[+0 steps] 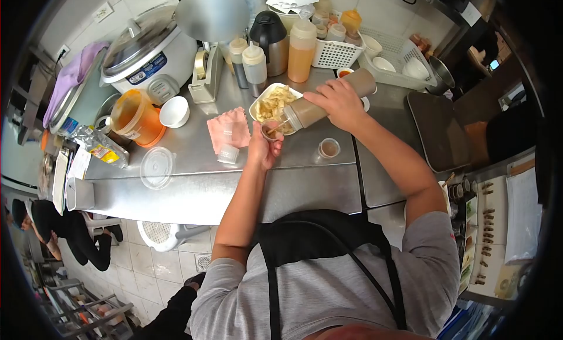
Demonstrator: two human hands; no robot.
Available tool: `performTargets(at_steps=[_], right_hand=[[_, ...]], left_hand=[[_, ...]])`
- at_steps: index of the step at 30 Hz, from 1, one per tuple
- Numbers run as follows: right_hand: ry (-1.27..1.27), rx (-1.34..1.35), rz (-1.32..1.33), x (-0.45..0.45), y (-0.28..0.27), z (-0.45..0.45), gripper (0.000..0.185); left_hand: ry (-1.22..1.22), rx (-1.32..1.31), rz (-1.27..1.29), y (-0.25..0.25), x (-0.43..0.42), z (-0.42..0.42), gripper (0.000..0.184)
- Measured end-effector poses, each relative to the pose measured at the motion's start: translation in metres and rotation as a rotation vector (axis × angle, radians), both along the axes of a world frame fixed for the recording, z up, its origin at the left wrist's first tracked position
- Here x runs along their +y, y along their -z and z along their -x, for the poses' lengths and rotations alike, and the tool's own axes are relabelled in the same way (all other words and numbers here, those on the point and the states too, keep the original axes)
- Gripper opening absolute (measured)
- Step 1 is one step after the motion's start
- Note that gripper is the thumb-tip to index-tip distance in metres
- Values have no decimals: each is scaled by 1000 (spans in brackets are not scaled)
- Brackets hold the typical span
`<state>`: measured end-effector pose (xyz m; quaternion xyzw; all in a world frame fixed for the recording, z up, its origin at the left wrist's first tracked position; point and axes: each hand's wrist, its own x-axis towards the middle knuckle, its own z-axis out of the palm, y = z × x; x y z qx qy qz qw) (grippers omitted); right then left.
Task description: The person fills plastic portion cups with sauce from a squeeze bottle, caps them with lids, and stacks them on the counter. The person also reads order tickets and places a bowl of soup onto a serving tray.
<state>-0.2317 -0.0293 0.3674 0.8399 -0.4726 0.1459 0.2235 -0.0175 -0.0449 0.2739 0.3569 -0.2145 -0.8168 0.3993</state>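
Steel-topped and crowded toward its back edge, the bench (316, 190) fills a tiled kitchen corner. Below its front edge, a white stool (157, 234) stands on the floor and another person (73, 234) is low down beyond the left end.

Nearest the front edge on the left half lies a clear round lid (157, 167). Around mid-bench, clear plastic cups (229, 154) lie against a pink cloth (221, 129), and a small cup with brown contents (329, 148) stands upright nearer the right side.

Between them, the left hand (267, 149) has its fingers wrapped around a sauce cup (270, 130), just above the bench. The right hand (339, 102) grips a brown squeeze bottle (306, 112) round its middle, tilted nozzle-down to the cup; a thin brown streak joins the two, whether nozzle or sauce I cannot tell. Just behind, partly covered by the bottle, is a white dish (296, 93) of pale food pieces (274, 103).

Farther left are a white bowl (175, 112) and an orange tub (138, 117). Along the back edge come a rice cooker (155, 52), a tape dispenser (205, 79), upright squeeze bottles (255, 64), a dark jug (271, 41) and a white basket (335, 53).
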Motion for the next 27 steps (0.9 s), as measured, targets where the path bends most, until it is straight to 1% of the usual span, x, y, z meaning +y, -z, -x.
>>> performTargets(at_steps=[3,6,8,9,12,15,18,19,22,23,25,27], right_hand=[[31,-60,-51,3,3,1,45],[51,-112,-71,3,12,5,52],[71,-213,-105,5,15,6,57],[82,-264,-122,5,17,7,60],[101,-670,-209,-6,33,10,68],[110,-1238,-227,-17,61,16,72],[47,-1412,-172,-22,82,24,74],[83,-1408,-180,-18,83,25,76],[249,-1321,108,-2,93,24,62],[250,-1442,-3,10,96,21,55],[241,-1668,-240,38,89,13,43],[176,-2025,-743,50,70,5,33]], left_hand=[[5,21,-9,-2,-2,1,54],[8,21,-26,-6,-6,2,52],[5,15,-39,-10,-9,3,51],[12,53,-43,-14,-10,3,51],[59,149,-49,-26,-10,8,50],[152,209,-56,-38,-6,14,50],[261,271,-89,-53,7,20,51],[287,292,-88,-56,10,22,51],[352,341,-120,-58,18,27,51],[371,356,-128,-61,18,29,51],[402,286,-72,-64,23,36,50],[421,207,-29,-58,32,45,50]])
